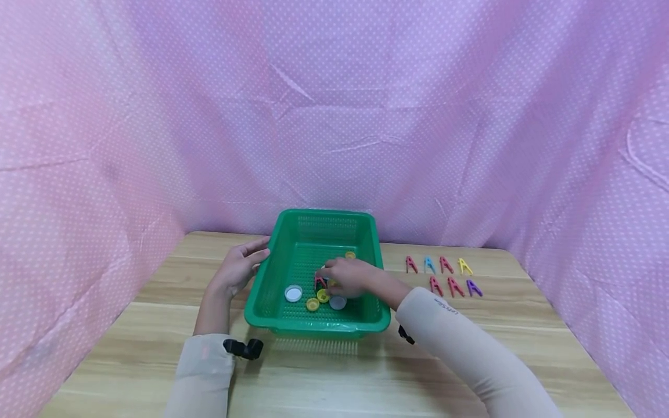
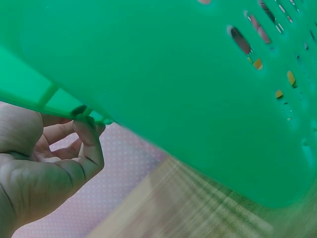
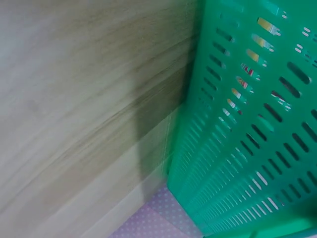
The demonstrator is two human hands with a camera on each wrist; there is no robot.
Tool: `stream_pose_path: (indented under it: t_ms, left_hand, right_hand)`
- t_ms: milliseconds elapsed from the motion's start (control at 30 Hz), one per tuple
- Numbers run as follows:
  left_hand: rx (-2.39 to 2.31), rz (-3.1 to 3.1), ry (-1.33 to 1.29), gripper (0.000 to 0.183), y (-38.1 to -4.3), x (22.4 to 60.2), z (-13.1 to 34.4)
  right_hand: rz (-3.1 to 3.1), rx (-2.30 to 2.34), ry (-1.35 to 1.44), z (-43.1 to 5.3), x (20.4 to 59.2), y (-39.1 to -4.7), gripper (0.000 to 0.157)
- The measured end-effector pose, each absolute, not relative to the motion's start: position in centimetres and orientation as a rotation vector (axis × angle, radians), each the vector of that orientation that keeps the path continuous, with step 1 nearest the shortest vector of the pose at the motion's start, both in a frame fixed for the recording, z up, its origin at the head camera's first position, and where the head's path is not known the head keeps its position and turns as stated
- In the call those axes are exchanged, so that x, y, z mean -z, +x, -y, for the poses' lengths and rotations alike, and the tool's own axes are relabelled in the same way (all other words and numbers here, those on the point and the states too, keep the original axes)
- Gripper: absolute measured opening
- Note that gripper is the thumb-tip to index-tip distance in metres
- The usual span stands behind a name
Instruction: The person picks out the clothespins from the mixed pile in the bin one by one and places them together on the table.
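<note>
My left hand is at the left side of a green plastic basket; in the left wrist view its bent fingers and thumb pinch the basket's rim. My right hand reaches over the right wall into the basket, fingers bent downward among small things. Between its index finger and thumb shows a red clothespin; whether they grip it is too small to tell. Around it lie yellow bottle caps, a white cap and a greyish cap. The right wrist view shows the basket's slotted wall, not the hand.
On the wooden table, right of the basket, several clothespins lie in two rows, among them a blue clothespin, a yellow clothespin and a purple clothespin. A pink dotted cloth hangs behind and at both sides.
</note>
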State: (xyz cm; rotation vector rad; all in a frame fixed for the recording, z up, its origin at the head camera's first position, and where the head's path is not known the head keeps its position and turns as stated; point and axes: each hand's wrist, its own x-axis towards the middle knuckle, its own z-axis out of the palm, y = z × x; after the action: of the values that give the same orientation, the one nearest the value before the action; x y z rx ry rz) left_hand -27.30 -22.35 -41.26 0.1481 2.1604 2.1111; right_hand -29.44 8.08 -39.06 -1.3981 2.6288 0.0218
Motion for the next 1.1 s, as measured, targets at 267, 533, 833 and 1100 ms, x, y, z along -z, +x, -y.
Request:
stream_pose_path:
  t_ms: [267,533,833,1100]
  left_hand:
    - [-2.129,-2.144,0.176,0.053,-27.26,41.37,22.30]
    - [-2.121,-2.150,0.182,0.051,-26.97,41.32,22.23]
    - [-2.124,-2.150,0.159,0.049,-26.93,41.29,22.22]
    - [-2.125,-2.155,0.175,0.050,-26.88,40.99,22.29]
  right_hand:
    - [-2.551,0.055,-1.408,-8.11,39.25,-29.45,0.047]
    - [-2.526,-0.025,-1.383,-7.84,39.57,-29.25,0.048]
    - [-2.526,-0.100,-1.450,-7.52,39.82,-29.40,0.044]
    - [-2.519,-0.018,-1.479,-7.59,39.75,-29.64,0.029]
